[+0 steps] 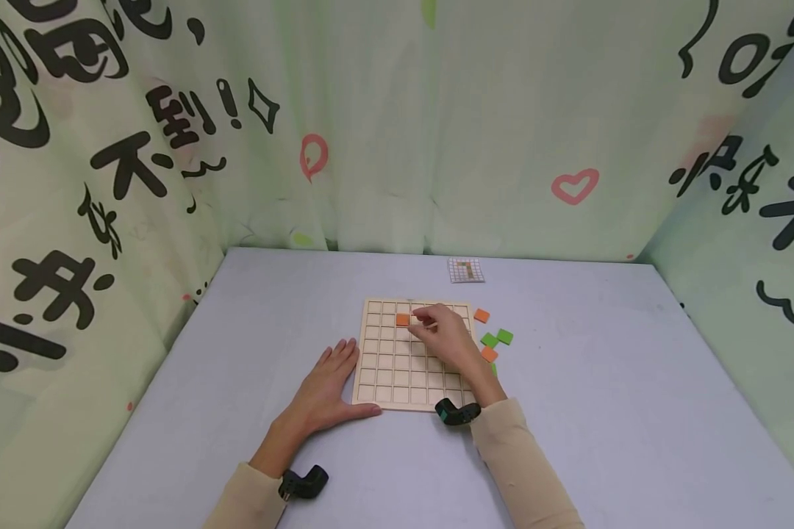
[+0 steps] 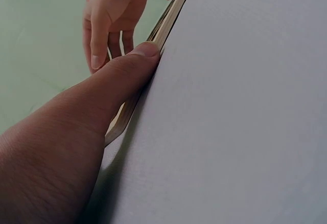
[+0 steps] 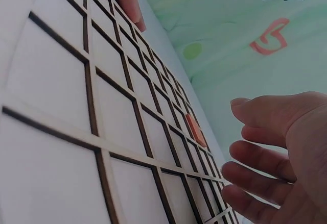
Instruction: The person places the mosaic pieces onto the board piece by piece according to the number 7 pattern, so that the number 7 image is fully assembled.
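A square wooden grid board (image 1: pixel 384 376) lies on the table, with one orange square tile (image 1: pixel 402 319) in a cell of an upper row. My left hand (image 1: pixel 327 386) rests flat beside the board, straight fingers along its left side and thumb against the near edge; the left wrist view shows that thumb touching the board's rim (image 2: pixel 164 30). Over the upper right part of the board hovers my right hand (image 1: pixel 446 334), just right of the orange tile. Its fingers are loosely bent, and the right wrist view shows nothing between thumb and fingers (image 3: pixel 260 157).
Right of the board lie loose tiles: an orange tile (image 1: pixel 481 315), a green tile (image 1: pixel 505 336), another green tile (image 1: pixel 489 340) and more, partly behind the right forearm. A small card with a grid pattern (image 1: pixel 466 270) lies near the far table edge. Printed curtains (image 1: pixel 503 147) surround the table.
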